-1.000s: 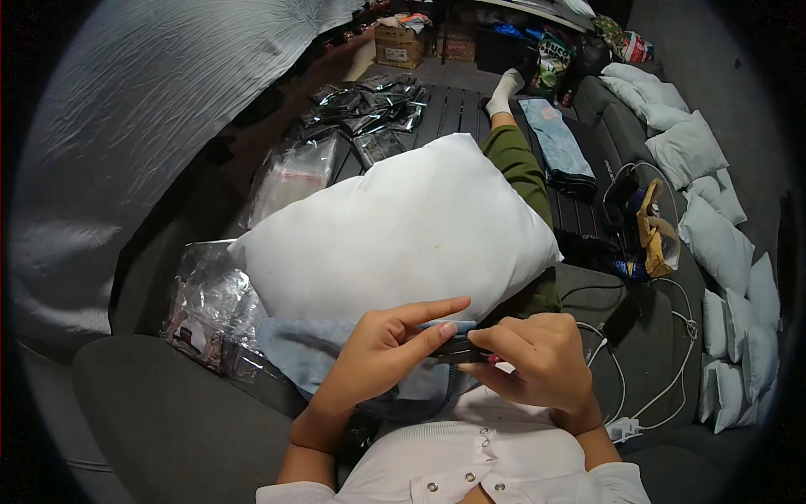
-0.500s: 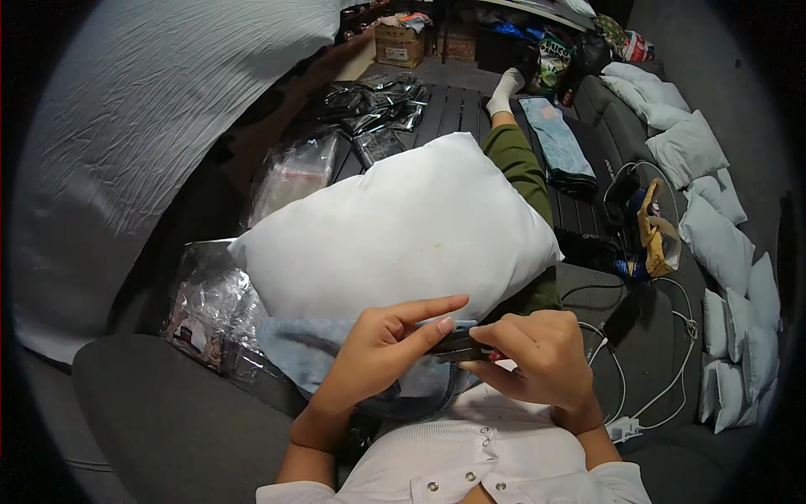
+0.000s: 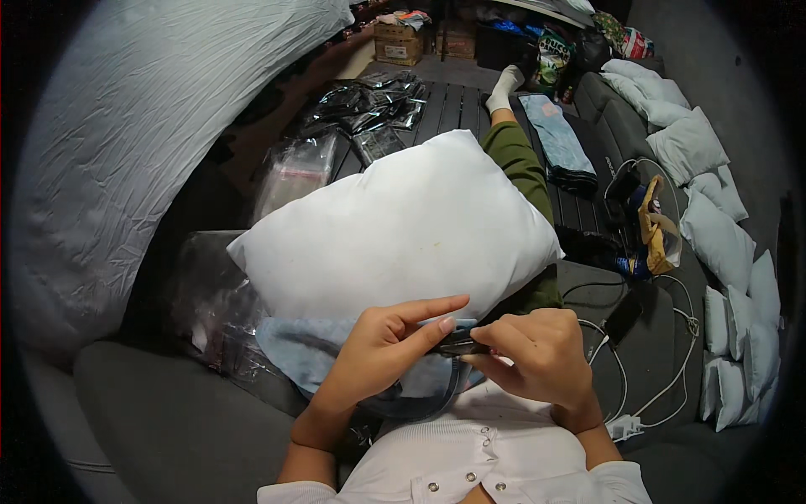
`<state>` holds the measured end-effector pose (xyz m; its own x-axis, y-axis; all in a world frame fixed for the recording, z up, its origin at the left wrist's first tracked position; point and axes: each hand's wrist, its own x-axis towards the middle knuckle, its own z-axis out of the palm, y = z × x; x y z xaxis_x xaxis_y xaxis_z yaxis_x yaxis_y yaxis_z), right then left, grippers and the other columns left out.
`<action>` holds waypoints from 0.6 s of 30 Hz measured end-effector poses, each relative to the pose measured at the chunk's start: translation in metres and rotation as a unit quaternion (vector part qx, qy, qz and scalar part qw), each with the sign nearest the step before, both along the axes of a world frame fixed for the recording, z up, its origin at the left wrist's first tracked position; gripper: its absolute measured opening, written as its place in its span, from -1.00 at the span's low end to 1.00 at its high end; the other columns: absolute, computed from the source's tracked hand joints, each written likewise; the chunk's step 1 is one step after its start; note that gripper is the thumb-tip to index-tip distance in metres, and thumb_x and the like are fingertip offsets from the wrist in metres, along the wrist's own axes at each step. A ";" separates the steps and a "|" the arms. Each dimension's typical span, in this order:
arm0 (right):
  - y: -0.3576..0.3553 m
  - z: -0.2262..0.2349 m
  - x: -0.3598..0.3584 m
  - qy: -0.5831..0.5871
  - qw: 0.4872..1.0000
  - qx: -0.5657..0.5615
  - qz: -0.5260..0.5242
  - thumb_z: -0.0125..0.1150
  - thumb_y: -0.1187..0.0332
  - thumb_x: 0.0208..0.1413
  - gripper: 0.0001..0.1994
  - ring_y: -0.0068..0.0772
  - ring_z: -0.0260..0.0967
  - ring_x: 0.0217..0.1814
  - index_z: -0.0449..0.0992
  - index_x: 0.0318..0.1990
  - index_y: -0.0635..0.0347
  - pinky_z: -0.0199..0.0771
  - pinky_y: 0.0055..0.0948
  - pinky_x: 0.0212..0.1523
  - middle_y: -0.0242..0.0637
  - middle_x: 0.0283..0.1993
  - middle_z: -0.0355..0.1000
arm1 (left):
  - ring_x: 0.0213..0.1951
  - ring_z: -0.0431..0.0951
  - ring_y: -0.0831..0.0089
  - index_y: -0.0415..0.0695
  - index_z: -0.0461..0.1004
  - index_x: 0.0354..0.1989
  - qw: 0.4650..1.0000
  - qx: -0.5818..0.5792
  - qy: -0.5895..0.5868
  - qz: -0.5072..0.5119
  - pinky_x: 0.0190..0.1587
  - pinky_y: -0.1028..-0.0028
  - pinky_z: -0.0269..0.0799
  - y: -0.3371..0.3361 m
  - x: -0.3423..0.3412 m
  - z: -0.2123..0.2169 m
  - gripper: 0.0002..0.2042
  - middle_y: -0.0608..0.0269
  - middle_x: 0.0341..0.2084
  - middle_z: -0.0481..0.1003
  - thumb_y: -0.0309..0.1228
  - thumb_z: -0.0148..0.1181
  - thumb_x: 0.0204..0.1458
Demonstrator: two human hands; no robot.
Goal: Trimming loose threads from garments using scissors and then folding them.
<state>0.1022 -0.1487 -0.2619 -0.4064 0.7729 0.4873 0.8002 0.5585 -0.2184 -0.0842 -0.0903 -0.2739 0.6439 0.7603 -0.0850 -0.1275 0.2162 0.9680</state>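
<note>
Both my hands meet above my lap around a small dark object (image 3: 457, 342), mostly covered by fingers, so its kind is unclear. My left hand (image 3: 390, 344) presses its thumb on the object's left end, with the index finger stretched out to the right. My right hand (image 3: 537, 351) has its fingers closed round the other end. Just beyond them a large white pillow (image 3: 403, 227) lies across my legs. Light blue denim cloth (image 3: 302, 340) is spread on my lap under the left hand.
Clear plastic bags (image 3: 222, 302) lie at left, with black plastic packets (image 3: 365, 105) on the dark slatted surface further off. Folded denim (image 3: 554, 139) lies beside my outstretched leg. Small pillows (image 3: 718, 231) line the right side, near white cables (image 3: 676, 386) and a power strip (image 3: 624, 428).
The dark object has turned slightly between my fingers, and a red bit by the right hand no longer shows. The clear plastic at left looks darker. Both hands stay nearly in place.
</note>
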 end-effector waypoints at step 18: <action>-0.001 -0.002 -0.001 0.011 1.000 -0.008 0.000 0.33 0.31 -0.31 -0.78 -0.52 0.27 -0.73 0.41 -0.50 0.13 0.18 -0.57 -0.70 -0.48 -0.70 0.31 | -0.34 0.44 0.66 -0.32 0.39 -0.10 1.000 0.009 0.021 0.008 -0.27 0.70 0.36 0.001 -0.001 -0.003 -0.75 0.18 -0.31 0.48 -0.52 0.01 0.03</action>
<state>0.1010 -0.1496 -0.2639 -0.3958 0.7810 0.4831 0.7952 0.5546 -0.2452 -0.0856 -0.0896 -0.2767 0.6284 0.7717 -0.0985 -0.0900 0.1979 0.9761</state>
